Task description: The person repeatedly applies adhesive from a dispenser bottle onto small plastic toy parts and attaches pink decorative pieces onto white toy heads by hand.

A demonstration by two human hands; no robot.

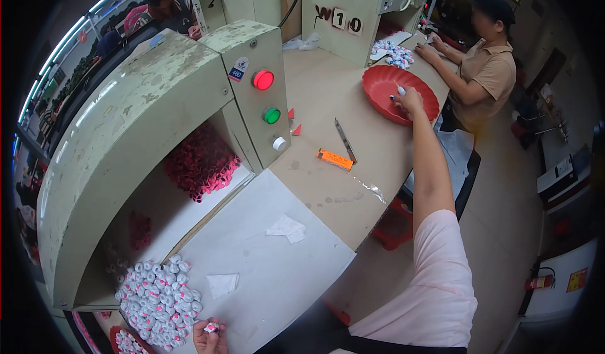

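Note:
At the lower edge, my left hand [207, 343] pinches a small white piece with pink and dark marks [212, 327]. It is beside a heap of small rounded white pieces with pink spots [161, 300]. My right arm stretches far forward. Its hand [413, 101] is over a red scalloped bowl [373, 96], fingers closed around a small white-tipped piece [401, 91] whose kind I cannot make out. A few small dark and orange bits show by those fingers.
A green arched machine [126, 108] with lit red and green buttons covers a pile of pink pieces [200, 165]. An orange box [334, 159], a thin knife-like tool [345, 140] and paper scraps [287, 228] lie on the table. A co-worker [485, 70] sits at the far right.

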